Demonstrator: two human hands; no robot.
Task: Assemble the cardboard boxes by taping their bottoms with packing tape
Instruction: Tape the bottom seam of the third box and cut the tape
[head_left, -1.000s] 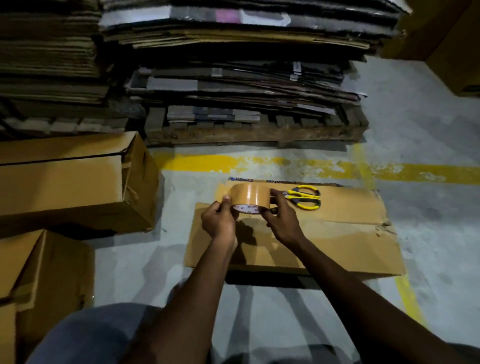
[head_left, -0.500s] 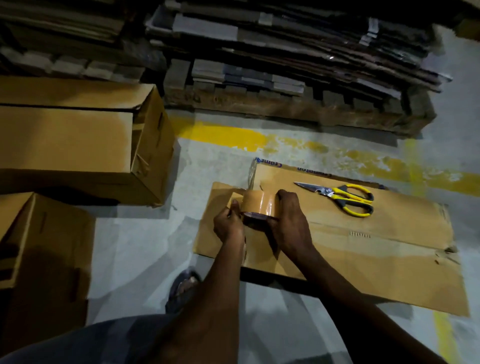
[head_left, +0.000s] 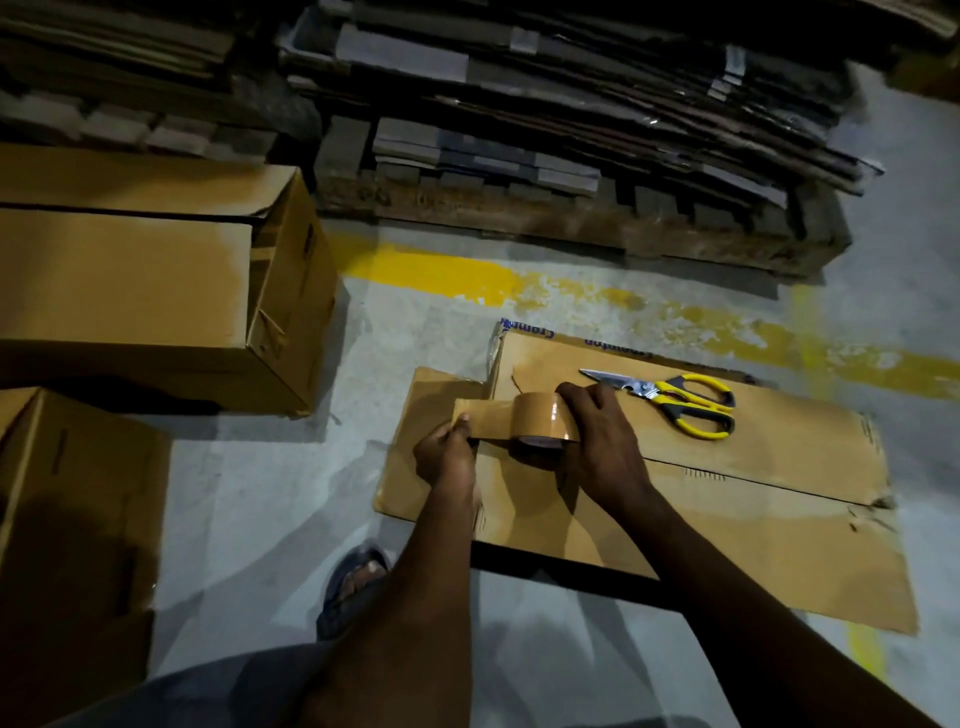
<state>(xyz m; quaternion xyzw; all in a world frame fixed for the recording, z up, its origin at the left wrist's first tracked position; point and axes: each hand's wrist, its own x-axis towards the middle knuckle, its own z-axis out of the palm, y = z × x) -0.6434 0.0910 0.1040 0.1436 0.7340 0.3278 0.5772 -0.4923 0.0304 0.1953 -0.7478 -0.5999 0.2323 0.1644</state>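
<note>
**Tape strip drawn out; box seam not yet taped**

Item: packing tape roll (head_left: 543, 421), gripped by right hand (head_left: 597, 436) over the cardboard box (head_left: 779, 457) on the floor. Left hand (head_left: 447, 457) pinches the free end. The strip is longer than half a second ago and looks ready to lay. Scissors (head_left: 685, 402) lie near.

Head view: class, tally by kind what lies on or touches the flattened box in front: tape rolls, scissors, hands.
tape roll: 1
scissors: 1
hands, left hand and right hand: 2
Total: 4
</note>
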